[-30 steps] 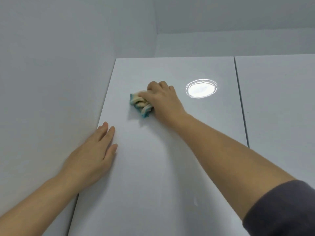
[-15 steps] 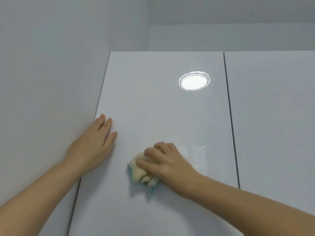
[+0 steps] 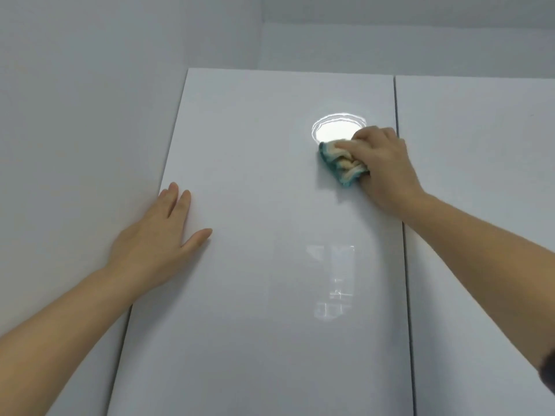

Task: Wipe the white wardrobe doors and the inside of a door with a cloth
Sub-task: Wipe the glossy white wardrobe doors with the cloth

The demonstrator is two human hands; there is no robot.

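Observation:
A glossy white wardrobe door (image 3: 264, 265) fills the middle of the view, shut. My right hand (image 3: 383, 163) grips a bunched cream cloth with a teal edge (image 3: 339, 163) and presses it against the door near its upper right edge, just under a round light reflection. My left hand (image 3: 159, 232) lies flat on the door's left edge, fingers straight and together, thumb spread. A second white door (image 3: 480, 205) stands to the right, separated by a thin dark gap.
A plain grey-white wall (image 3: 75, 145) meets the wardrobe on the left. Above the doors runs a pale wall strip and the ceiling (image 3: 360, 31). A window reflection (image 3: 333, 283) shows low on the door.
My right hand has swept the cloth from the door's lower middle up and to the right, near the light reflection. My left hand has stayed flat at the left edge.

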